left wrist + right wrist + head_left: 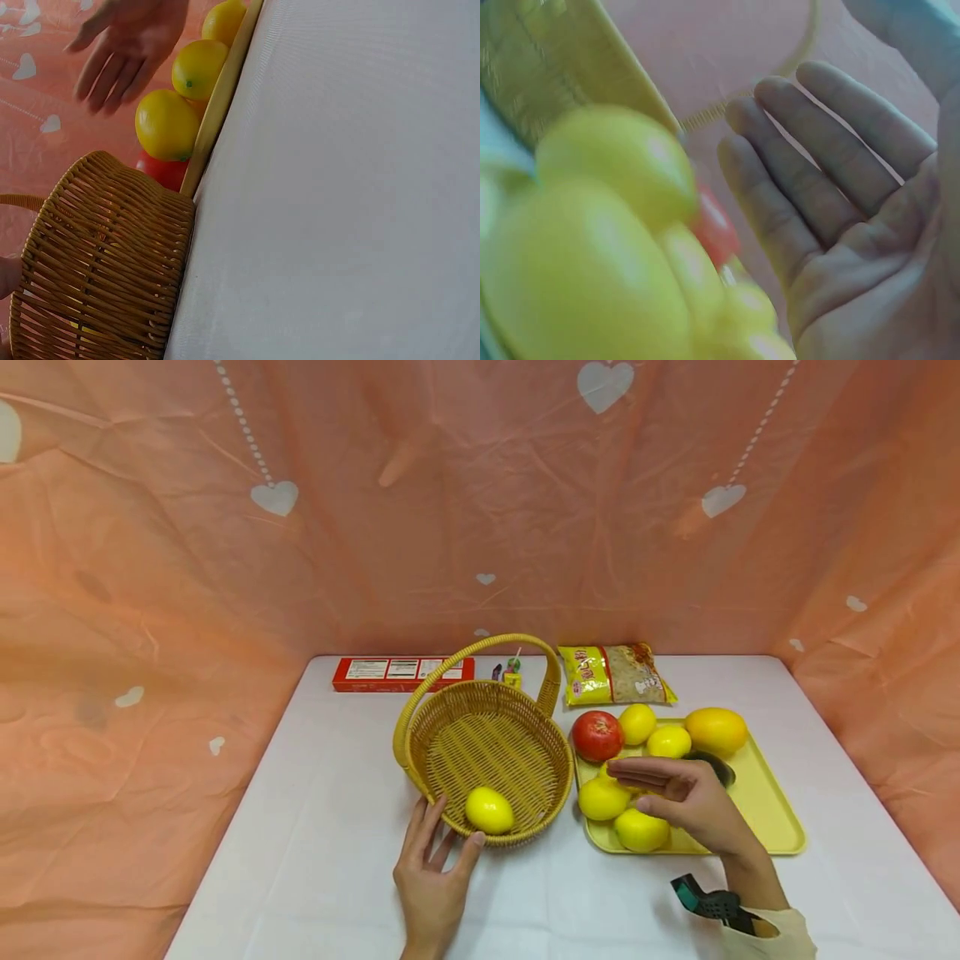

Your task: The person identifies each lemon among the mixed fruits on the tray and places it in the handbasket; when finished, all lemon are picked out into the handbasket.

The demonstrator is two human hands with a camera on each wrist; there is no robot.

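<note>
A round wicker basket [491, 752] with an arched handle stands mid-table, one lemon [489, 811] lying inside near its front rim. My left hand [435, 881] holds the basket's front-left rim, with the thumb and index finger at the edge. In the left wrist view, only a bit of that hand shows beside the woven wall [105, 262]. My right hand [693, 797] hovers over the left part of a yellow tray [772, 822], fingers extended and palm bare in the right wrist view. Several lemons [642, 831] lie under and around it, some partly hidden.
Also at the tray are a red pomegranate-like fruit [597, 736], a larger orange-yellow fruit [716, 732] and a dark fruit [712, 767], partly covered by my right hand. Behind stand a red box [360, 675], small colourful items [513, 675] and a yellow food packet [618, 675].
</note>
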